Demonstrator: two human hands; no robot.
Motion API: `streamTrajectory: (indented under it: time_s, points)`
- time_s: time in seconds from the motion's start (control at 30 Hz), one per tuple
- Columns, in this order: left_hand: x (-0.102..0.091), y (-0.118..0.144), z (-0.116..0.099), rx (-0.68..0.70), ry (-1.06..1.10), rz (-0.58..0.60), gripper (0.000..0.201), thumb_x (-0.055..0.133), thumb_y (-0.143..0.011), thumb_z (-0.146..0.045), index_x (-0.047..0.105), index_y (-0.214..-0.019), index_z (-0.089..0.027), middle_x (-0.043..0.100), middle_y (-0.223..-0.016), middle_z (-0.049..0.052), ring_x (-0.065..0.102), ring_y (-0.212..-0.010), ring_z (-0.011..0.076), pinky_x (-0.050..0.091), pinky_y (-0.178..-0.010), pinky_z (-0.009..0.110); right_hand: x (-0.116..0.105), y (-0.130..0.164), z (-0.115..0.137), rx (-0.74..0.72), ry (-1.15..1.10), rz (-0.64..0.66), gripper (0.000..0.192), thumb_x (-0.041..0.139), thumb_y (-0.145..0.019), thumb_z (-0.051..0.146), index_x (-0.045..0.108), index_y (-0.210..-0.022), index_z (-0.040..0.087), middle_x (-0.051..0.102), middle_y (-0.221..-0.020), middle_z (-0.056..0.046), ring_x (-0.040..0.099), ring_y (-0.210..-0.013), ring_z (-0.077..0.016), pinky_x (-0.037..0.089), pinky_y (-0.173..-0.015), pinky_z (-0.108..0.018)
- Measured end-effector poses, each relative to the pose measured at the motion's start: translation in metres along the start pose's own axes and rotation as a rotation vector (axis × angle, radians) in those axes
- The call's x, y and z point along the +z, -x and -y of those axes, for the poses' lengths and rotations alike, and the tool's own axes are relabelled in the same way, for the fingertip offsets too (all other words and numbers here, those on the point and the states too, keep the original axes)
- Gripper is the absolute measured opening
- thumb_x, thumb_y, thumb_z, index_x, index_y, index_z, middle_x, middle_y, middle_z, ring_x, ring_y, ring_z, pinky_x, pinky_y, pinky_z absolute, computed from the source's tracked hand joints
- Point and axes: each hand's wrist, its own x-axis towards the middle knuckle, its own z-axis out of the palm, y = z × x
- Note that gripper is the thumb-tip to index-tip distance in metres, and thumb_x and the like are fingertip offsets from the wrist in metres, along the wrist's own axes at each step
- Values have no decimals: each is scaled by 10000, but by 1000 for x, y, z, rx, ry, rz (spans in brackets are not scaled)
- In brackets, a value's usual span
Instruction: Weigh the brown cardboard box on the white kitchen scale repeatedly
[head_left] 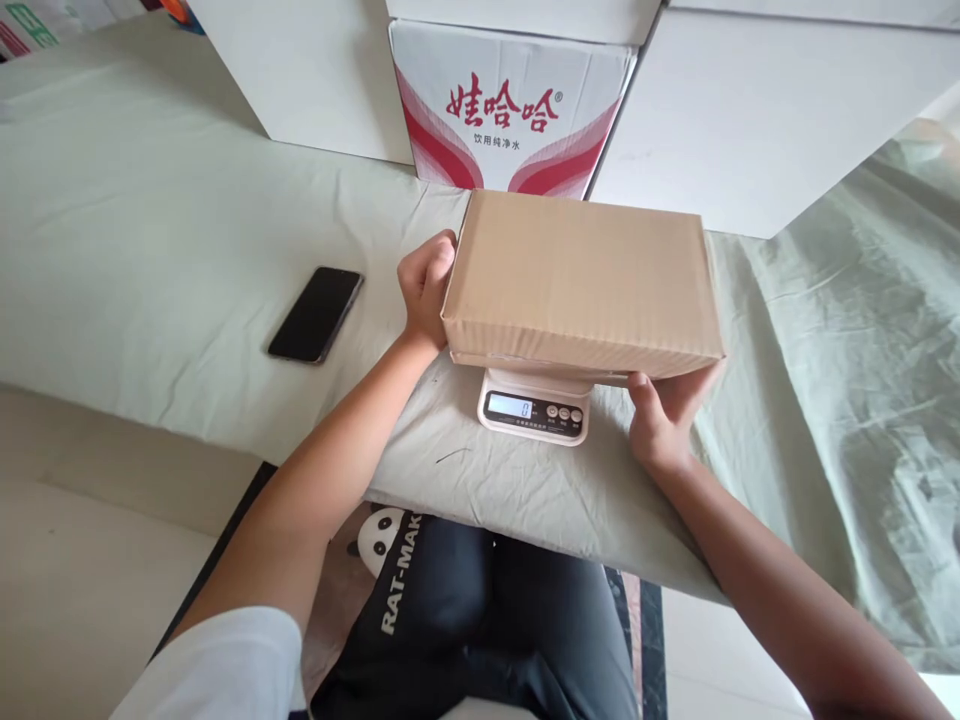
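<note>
A brown cardboard box (pixel 581 275) is held between my two hands, over a small white digital scale (pixel 534 408). The scale's display reads 0, and its weighing plate is mostly hidden under the box. My left hand (pixel 429 285) is closed against the box's left side, thumb up and fingers partly out of sight. At the lower right corner, my right hand (pixel 667 415) grips from beneath, with the thumb at the front bottom edge and the other fingers largely hidden. Whether the box touches the scale I cannot tell.
A black phone (pixel 316 314) lies to the left on the pale green cloth (pixel 187 240). Behind the box stand a white and red printed carton (pixel 514 110) and large white boxes (pixel 720 110). The cloth's front edge hangs just above my lap.
</note>
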Motion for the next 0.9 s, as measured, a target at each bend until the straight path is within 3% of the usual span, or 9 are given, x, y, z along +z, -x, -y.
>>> streamTrajectory:
  time_s: [0.17,0.4,0.53,0.63,0.73,0.8,0.87,0.9]
  points:
    - [2,4,9,-134,-112,-7,641,553,-1071,-745,418,-678,-256,508,-775,52,698,-969,278,566,-838,430,-4,-2,1,8,4,-44,816,883,-749,744,497,-1359,363,611,-1424,-109,614,-1458,-369,592,-1176,-642]
    - [-1,1,15,-134,-86,26,627,564,-1063,-759,468,-688,-266,568,-784,54,737,-1012,279,613,-844,427,-3,0,0,9,20,-31,770,862,-775,737,477,-1319,352,584,-1428,-101,598,-1475,-355,610,-1162,-608]
    - [0,1,16,-125,-95,56,658,536,-1028,-847,478,-706,-276,572,-787,55,743,-1039,293,619,-845,450,-1,-1,0,-10,18,-58,712,883,-741,684,516,-1243,339,578,-1299,-75,608,-1388,-344,586,-1155,-588]
    - [-2,-5,17,-73,-89,-5,671,501,-1061,-817,393,-690,-269,478,-723,40,700,-907,250,549,-753,419,0,-6,3,-96,20,-153,549,763,-800,683,577,-1186,339,577,-1187,-39,629,-1236,-305,512,-1207,-579]
    - [-10,-20,21,21,26,-160,641,417,-1152,-674,260,-696,-253,297,-686,3,472,-642,153,350,-622,373,-2,-19,6,-165,-42,-332,326,573,-899,593,621,-1073,323,589,-1147,-35,616,-1117,-266,476,-1179,-528]
    - [-18,-32,28,30,108,-243,614,372,-1187,-586,196,-708,-245,199,-699,-13,280,-567,118,208,-603,368,-6,-30,6,-108,-97,-437,251,533,-899,525,614,-985,304,595,-1117,-42,607,-1055,-248,485,-1095,-487]
    - [-25,-40,37,-26,145,-295,606,372,-1194,-543,170,-709,-241,148,-705,-17,200,-564,120,146,-618,382,-12,-41,1,3,-148,-501,234,539,-880,504,606,-944,290,589,-1072,-43,600,-996,-232,491,-992,-444]
    - [-29,-43,43,-84,142,-268,609,369,-1197,-536,160,-709,-237,134,-706,-16,195,-575,126,145,-628,387,-15,-45,-2,65,-171,-514,231,551,-866,498,605,-934,284,582,-1046,-40,597,-972,-223,488,-948,-423]
